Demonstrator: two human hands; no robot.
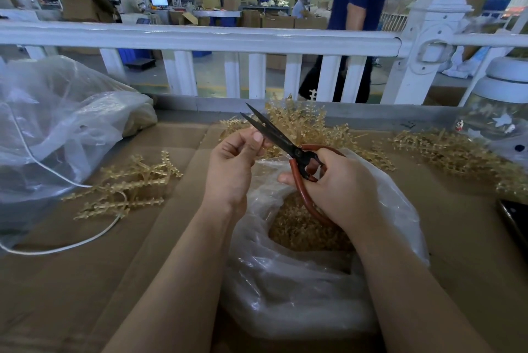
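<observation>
My right hand [340, 184] grips the red handles of black-bladed scissors [274, 135], whose blades stand apart and point up-left. Fingers and thumb of my left hand [231, 164] are curled beside the lower blade; whatever small piece they pinch is hidden. Directly below both hands lies an open clear plastic bag [285, 281] holding small tan plastic pieces [303, 229]. Tan plastic sprue branches [128, 187] lie on the cardboard to the left, and a bigger heap [300, 121] sits behind the scissors.
Brown cardboard [85, 281] covers the table. A large crumpled clear bag [57, 129] and a white cord [57, 249] lie at left. More sprues [457, 152] and a glass jar [497, 124] are at right, a dark phone [514, 221] at the edge. A white railing [200, 38] runs behind; a person [360, 9] walks beyond it.
</observation>
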